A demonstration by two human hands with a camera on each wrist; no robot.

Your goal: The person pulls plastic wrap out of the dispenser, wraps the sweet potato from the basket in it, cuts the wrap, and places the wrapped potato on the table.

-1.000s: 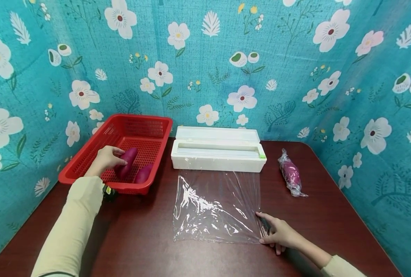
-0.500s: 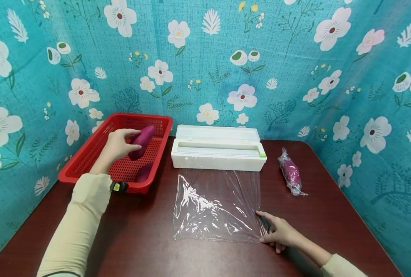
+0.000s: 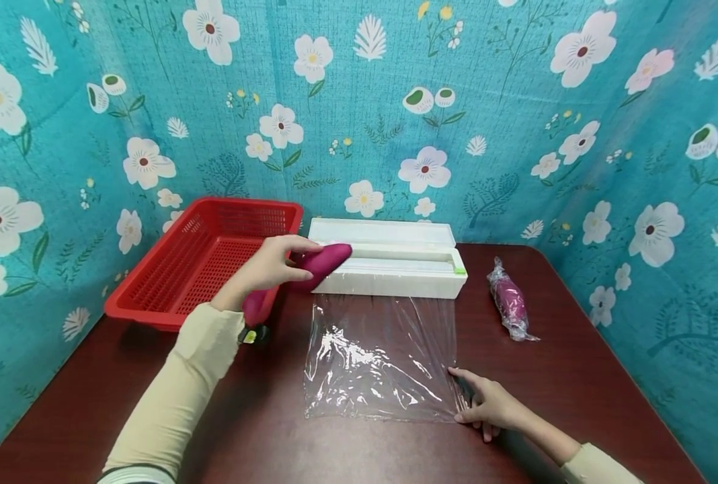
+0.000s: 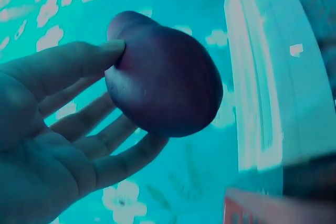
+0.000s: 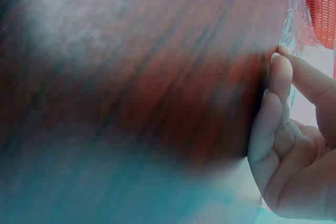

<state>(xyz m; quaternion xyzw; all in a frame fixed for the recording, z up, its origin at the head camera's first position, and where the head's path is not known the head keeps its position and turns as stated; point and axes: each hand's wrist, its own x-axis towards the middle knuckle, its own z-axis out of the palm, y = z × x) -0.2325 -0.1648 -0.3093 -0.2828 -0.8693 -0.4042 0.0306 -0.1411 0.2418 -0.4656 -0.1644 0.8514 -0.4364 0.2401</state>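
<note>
In the head view my left hand (image 3: 274, 263) holds a purple sweet potato (image 3: 330, 261) above the table, between the red basket and the white box. The left wrist view shows the thumb on one side of the sweet potato (image 4: 168, 82) and the fingertips below it. My right hand (image 3: 486, 403) grips the right edge of a clear sheet of cling film (image 3: 377, 363), near its front corner. The film lies spread on the table and runs back to the white cling film box (image 3: 389, 285), whose lid stands open.
The red basket (image 3: 153, 306) stands at the left, with another purple sweet potato (image 3: 253, 306) at its near right corner, partly behind my arm. A film-wrapped sweet potato (image 3: 508, 300) lies at the right on the dark wooden table (image 3: 335, 454). A floral curtain (image 3: 359, 121) hangs behind.
My left hand has lifted the sweet potato out of the red basket and carried it right, to in front of the box's left end. The right hand stays at the film's edge.
</note>
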